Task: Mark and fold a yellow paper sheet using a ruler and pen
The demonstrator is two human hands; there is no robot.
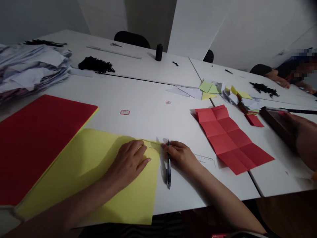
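**Right hand pinches ballpoint pen by yellow paper's corner**

The right hand's thumb and fingers are closed on the pen, which lies just beside the paper's right edge; their tips meet the transparent ruler, which reappears beyond that hand. The left hand, half-open with bent fingers and thumb apart, rests on the yellow paper, fingers at the ruler along its far edge. Left of this grip lies a red sheet; right of the pen grip, a creased red sheet.
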